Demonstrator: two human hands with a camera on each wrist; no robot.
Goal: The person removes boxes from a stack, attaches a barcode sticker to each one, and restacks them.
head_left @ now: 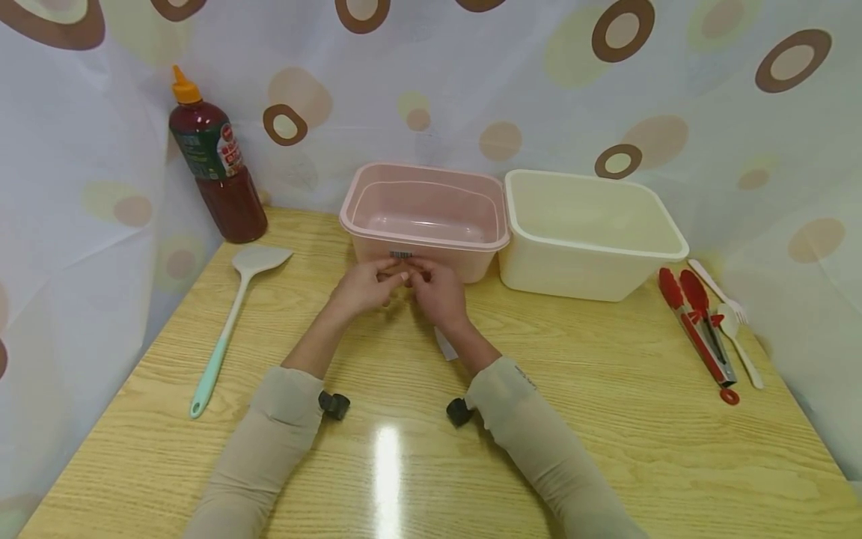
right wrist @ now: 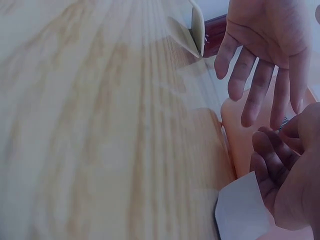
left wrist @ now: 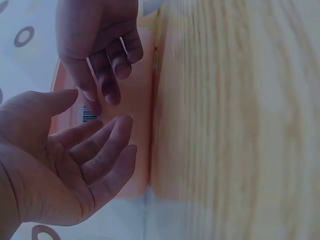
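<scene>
Partly, fingers (right wrist: 278, 107) hide the pink bin's (head_left: 444, 245) barcode (left wrist: 89, 114) (right wrist view).

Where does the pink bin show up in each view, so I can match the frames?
Head: the pink bin is near centre, left of the cream bin.
Left wrist: left of centre, behind the left hand and right hand.
Right wrist: at the right, partly hidden by both hands.
Shared landmark: its barcode label, partly covered in the right wrist view.
</scene>
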